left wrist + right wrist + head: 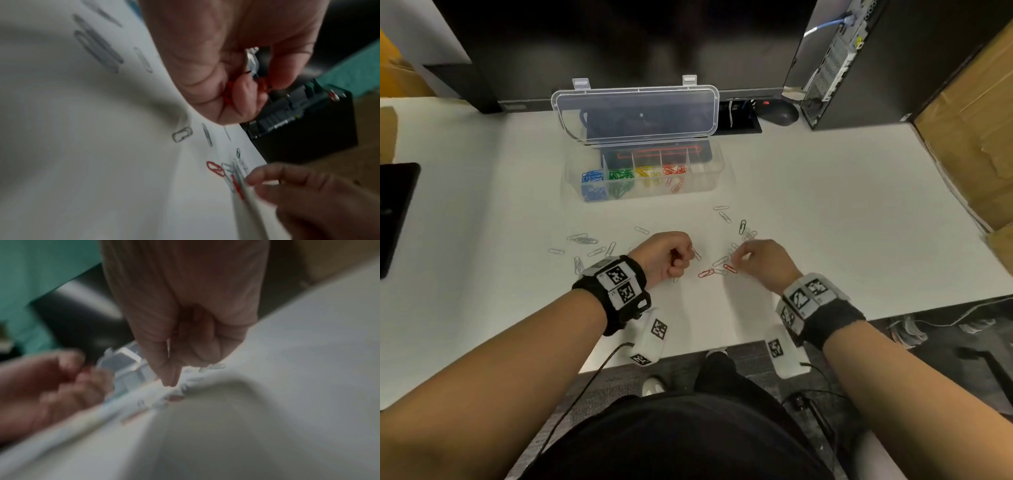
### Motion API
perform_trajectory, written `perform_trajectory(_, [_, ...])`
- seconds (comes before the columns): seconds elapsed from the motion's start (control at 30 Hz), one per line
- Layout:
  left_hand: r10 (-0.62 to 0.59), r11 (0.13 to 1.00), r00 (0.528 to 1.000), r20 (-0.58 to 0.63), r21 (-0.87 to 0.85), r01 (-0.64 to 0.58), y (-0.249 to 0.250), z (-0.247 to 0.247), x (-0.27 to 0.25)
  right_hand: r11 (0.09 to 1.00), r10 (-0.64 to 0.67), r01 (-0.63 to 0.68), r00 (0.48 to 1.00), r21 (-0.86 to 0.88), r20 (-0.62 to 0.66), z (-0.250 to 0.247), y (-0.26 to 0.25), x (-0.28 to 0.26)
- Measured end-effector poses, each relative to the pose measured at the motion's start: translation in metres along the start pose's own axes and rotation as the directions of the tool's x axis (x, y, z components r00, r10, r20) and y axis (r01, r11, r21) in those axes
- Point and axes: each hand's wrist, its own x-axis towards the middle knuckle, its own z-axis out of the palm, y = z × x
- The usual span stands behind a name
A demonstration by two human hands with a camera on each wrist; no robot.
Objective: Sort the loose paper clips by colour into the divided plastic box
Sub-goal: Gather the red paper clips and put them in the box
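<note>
The clear divided box stands open mid-desk, with blue, green, yellow and red clips in separate compartments. Loose silver clips lie scattered in front of it. Two red clips and one green clip lie among them. My left hand is curled in a fist; in the left wrist view it grips red clips. My right hand pinches thumb and forefinger together just above a red clip. A thin pale clip shows between them.
The box lid stands upright behind the compartments. A monitor, a mouse and a computer tower line the back. A cardboard box stands at the right, and a dark pad lies at the left edge.
</note>
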Motion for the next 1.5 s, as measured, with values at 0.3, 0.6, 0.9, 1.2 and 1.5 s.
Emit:
perform_trajectory(0.3, [-0.001,0.997,0.999,-0.046,-0.075,-0.002,-0.002,0.015,0.0,0.897,-0.07,0.059,0.997,-0.437,-0.011,0.014,0.001,-0.014])
perform_trajectory(0.6, [0.275,0.093,0.961,0.002,0.995,-0.029,-0.027,0.028,0.003,0.893,0.009,-0.032,0.998,-0.448,-0.055,0.027,-0.003,-0.007])
perform_trajectory(0.9, [0.178,0.38,0.983,0.041,0.919,-0.107,-0.016,0.017,0.006,0.936,0.142,-0.151,0.988,0.319,0.052,0.0,-0.001,-0.006])
perform_trajectory(1.2, [0.13,0.949,0.983,-0.127,-0.272,-0.16,0.026,0.0,0.007,0.037,-0.105,-0.364,0.925,0.931,0.366,-0.021,-0.049,0.027])
perform_trajectory(1.5, [0.237,0.944,0.89,-0.39,0.31,-0.115,0.061,-0.033,0.029,0.254,0.148,-0.438,0.899,0.862,0.413,-0.04,-0.082,0.081])
